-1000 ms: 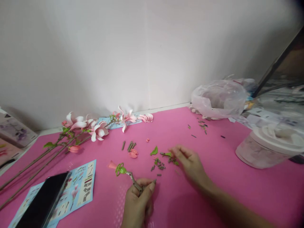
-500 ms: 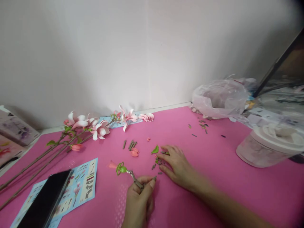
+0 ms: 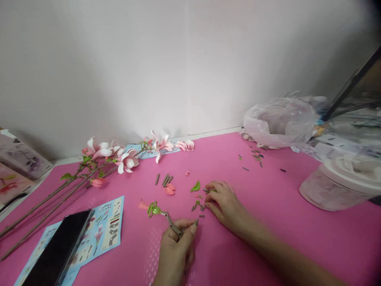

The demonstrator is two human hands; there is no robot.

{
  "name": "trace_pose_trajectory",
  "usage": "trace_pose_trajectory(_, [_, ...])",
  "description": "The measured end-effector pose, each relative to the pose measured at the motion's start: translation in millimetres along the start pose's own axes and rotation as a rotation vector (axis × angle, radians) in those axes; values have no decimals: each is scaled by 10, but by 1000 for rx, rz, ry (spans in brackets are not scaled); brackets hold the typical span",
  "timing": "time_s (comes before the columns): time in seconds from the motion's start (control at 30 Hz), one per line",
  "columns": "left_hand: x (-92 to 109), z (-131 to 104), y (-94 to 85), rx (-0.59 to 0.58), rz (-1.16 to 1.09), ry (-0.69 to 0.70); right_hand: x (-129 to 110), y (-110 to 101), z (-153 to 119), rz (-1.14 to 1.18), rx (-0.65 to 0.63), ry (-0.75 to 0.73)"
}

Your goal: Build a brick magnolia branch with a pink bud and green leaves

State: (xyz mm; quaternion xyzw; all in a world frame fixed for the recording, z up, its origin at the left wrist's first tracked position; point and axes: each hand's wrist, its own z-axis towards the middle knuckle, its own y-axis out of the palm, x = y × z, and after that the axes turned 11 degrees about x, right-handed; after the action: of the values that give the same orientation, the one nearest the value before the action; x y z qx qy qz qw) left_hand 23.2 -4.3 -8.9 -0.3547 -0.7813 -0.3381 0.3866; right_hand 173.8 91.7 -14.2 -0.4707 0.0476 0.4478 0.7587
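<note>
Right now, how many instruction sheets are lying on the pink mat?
2: one blue instruction sheet at near left, partly under a black phone; another by the wall, under the pink flower branches. More may be hidden.

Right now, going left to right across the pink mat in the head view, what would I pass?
Black phone → instruction sheet → flower stem part in the left hand → green leaf → right hand → plastic bag → white tub.

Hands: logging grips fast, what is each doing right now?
Left hand: closed on the flower stem piece.
Right hand: fingers curled on the small loose parts; a grip cannot be told.
</note>
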Motion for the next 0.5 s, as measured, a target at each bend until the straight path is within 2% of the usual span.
trace_pose_trajectory(0.13, [2, -10, 4, 2, 1, 3, -16, -77, 8, 69, 93, 70])
trace_pose_trajectory(0.27, [-1, -12, 3, -1, -7, -2, -105, -200, 18, 373, 191, 427])
trace_pose_trajectory(0.33, [-3, -10, 1, -8, -9, 4, -147, -230, 20, 516, 155, 519])
trace_pose_trajectory(0.5, [-13, -2, -6, -5, 12, 5, -191, -215, 15, 757, -117, 514])
